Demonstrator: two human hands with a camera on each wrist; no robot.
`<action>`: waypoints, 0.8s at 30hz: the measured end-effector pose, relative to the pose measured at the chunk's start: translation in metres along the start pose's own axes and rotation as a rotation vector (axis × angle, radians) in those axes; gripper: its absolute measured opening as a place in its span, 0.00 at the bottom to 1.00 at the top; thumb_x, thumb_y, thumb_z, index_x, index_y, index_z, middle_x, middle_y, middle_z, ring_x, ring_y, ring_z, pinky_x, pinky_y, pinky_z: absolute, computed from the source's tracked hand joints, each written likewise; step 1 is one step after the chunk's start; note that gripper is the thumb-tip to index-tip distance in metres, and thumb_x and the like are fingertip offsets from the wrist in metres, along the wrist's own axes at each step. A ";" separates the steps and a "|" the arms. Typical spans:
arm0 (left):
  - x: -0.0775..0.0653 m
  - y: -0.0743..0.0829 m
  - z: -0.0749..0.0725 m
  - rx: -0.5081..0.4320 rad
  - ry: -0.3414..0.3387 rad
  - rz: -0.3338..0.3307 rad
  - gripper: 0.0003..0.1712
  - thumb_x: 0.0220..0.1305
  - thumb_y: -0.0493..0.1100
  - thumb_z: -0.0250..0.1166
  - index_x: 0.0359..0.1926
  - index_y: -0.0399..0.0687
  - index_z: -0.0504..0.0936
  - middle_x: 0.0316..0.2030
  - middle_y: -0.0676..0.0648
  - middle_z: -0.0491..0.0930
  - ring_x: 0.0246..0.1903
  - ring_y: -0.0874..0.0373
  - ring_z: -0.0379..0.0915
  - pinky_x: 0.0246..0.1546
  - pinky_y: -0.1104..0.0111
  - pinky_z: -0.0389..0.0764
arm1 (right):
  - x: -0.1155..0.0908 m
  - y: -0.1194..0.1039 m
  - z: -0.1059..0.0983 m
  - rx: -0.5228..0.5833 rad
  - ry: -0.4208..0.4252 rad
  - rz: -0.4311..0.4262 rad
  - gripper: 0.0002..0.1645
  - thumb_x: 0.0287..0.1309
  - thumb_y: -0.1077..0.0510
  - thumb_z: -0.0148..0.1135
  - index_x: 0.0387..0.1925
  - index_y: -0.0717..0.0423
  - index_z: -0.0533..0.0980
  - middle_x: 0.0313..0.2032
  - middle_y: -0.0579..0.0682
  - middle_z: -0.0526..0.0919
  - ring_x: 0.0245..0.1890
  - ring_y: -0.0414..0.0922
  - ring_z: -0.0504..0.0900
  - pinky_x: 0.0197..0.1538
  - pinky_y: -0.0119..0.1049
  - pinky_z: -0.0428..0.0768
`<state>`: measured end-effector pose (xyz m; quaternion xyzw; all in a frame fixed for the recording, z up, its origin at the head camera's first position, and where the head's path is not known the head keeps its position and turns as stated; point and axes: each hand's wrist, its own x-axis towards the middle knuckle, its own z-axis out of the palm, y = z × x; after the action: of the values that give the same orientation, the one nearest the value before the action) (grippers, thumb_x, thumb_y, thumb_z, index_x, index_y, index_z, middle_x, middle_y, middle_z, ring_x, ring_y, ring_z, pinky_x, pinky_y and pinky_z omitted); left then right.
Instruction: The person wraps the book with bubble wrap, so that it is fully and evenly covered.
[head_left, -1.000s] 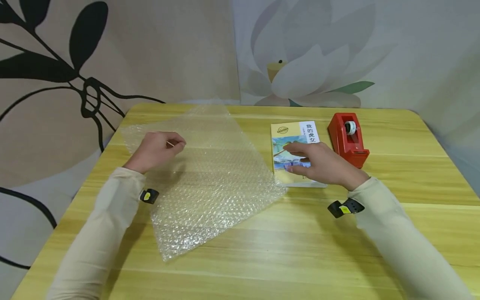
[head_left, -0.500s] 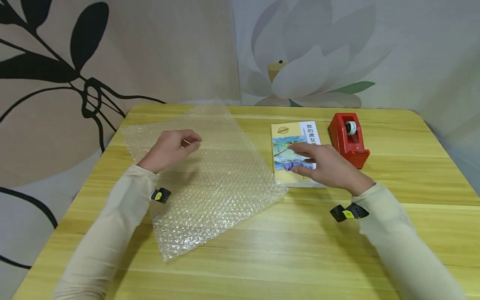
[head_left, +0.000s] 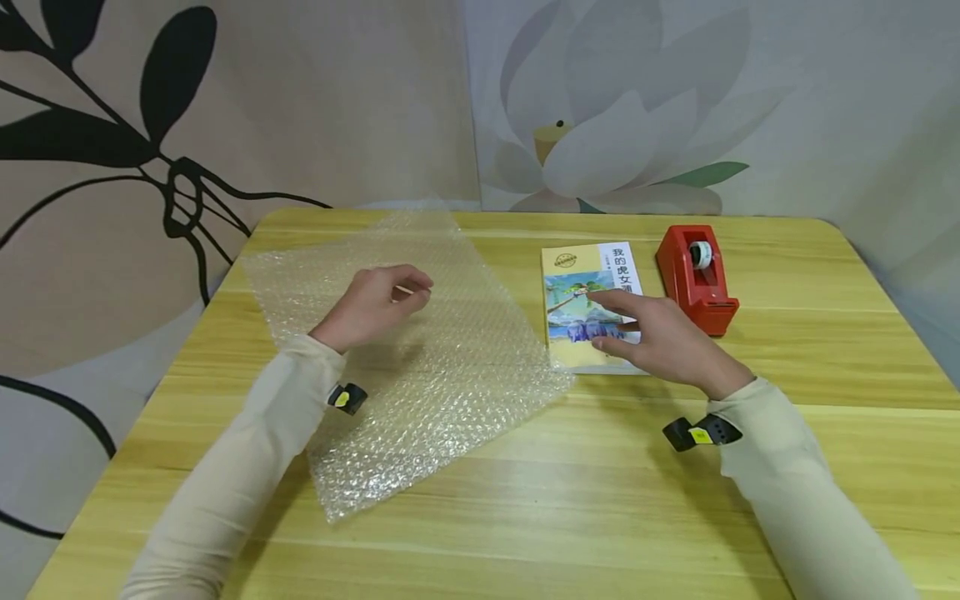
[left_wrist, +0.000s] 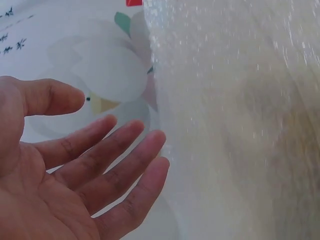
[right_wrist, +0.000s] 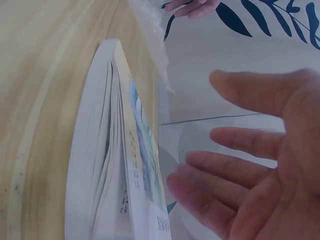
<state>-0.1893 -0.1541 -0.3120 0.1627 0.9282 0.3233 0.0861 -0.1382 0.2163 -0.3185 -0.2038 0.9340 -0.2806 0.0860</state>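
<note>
A sheet of clear bubble wrap (head_left: 442,400) lies slanted on the left half of the table. Above it hovers my left hand (head_left: 375,304), holding nothing; in the left wrist view its fingers (left_wrist: 115,180) are loosely bent and apart from the wrap. A yellow book (head_left: 573,354) with a picture cover lies flat, its lower left corner beside the wrap's right corner. My right hand (head_left: 667,337) hovers over the book's right side with thumb and fingers spread. In the right wrist view a gap separates the fingers (right_wrist: 230,170) from the book's page edges (right_wrist: 95,150).
A red tape dispenser (head_left: 693,283) with a roll of tape stands right of the book. The wooden table (head_left: 562,525) meets a wall (head_left: 360,100) printed with leaves and a large flower at its back edge.
My left hand has moved right over the bubble wrap. My right hand has shifted slightly right and toward me above the book. The wrap, book and dispenser stay put.
</note>
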 end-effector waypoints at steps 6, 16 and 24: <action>0.006 0.007 0.010 -0.037 0.003 0.013 0.18 0.74 0.45 0.57 0.58 0.43 0.80 0.54 0.42 0.84 0.51 0.46 0.83 0.53 0.54 0.83 | -0.002 0.004 -0.001 0.019 0.022 0.026 0.37 0.64 0.54 0.67 0.70 0.61 0.67 0.68 0.63 0.73 0.58 0.64 0.82 0.57 0.57 0.82; 0.017 0.015 0.016 -0.105 -0.013 -0.006 0.18 0.75 0.47 0.57 0.59 0.46 0.80 0.55 0.45 0.83 0.52 0.47 0.82 0.54 0.54 0.82 | -0.004 0.010 -0.003 0.017 0.030 0.069 0.37 0.64 0.53 0.66 0.71 0.59 0.66 0.69 0.63 0.72 0.58 0.65 0.82 0.57 0.57 0.82; 0.026 0.024 0.020 -0.262 -0.015 0.033 0.17 0.73 0.41 0.59 0.57 0.38 0.80 0.54 0.38 0.83 0.51 0.42 0.83 0.52 0.53 0.85 | -0.005 0.014 -0.005 -0.004 0.048 0.112 0.37 0.64 0.53 0.66 0.71 0.59 0.66 0.69 0.64 0.71 0.55 0.66 0.83 0.57 0.59 0.81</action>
<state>-0.2019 -0.1154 -0.3139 0.1676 0.8746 0.4420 0.1081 -0.1400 0.2311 -0.3221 -0.1444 0.9463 -0.2782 0.0786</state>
